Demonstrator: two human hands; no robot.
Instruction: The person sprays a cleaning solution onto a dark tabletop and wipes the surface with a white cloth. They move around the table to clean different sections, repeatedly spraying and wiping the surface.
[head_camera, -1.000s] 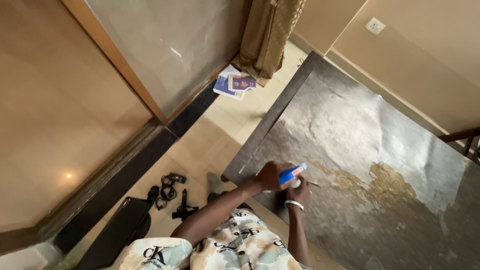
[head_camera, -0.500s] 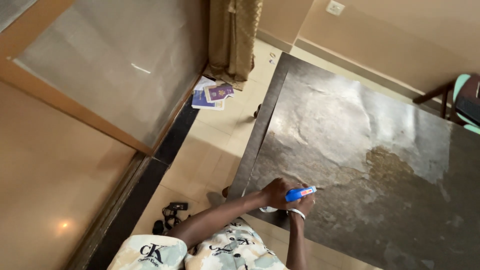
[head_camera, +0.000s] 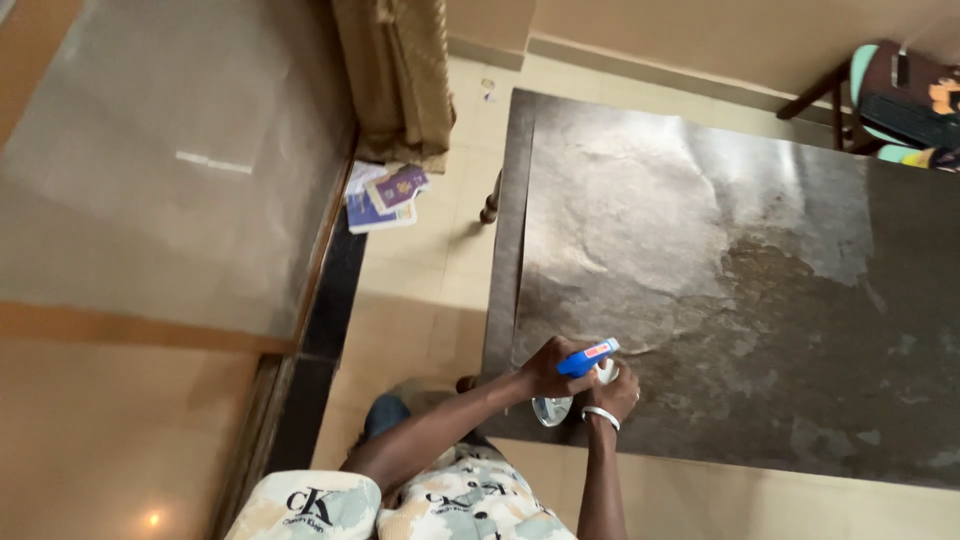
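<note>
Spray bottle (head_camera: 580, 375) held in both hands at the near-left corner of the dark table (head_camera: 720, 250).

Against the frame half a second back: the view has swung right and now looks more squarely down on the table, so the books on the floor (head_camera: 385, 197) sit further left and the curtain (head_camera: 395, 75) hangs above them; the hands and bottle keep the same spot at the table's near edge. Bottle: blue trigger head with a small red patch, tilted up to the right; clear rounded body below it, just over the table edge. Left hand (head_camera: 545, 368) closed around the neck under the head. Right hand (head_camera: 615, 392), pale bangle on the wrist, fingers curled against the body; its grip is partly hidden. Tabletop worn, with pale blotches. Chair (head_camera: 880, 95) beyond the far-right corner.
</note>
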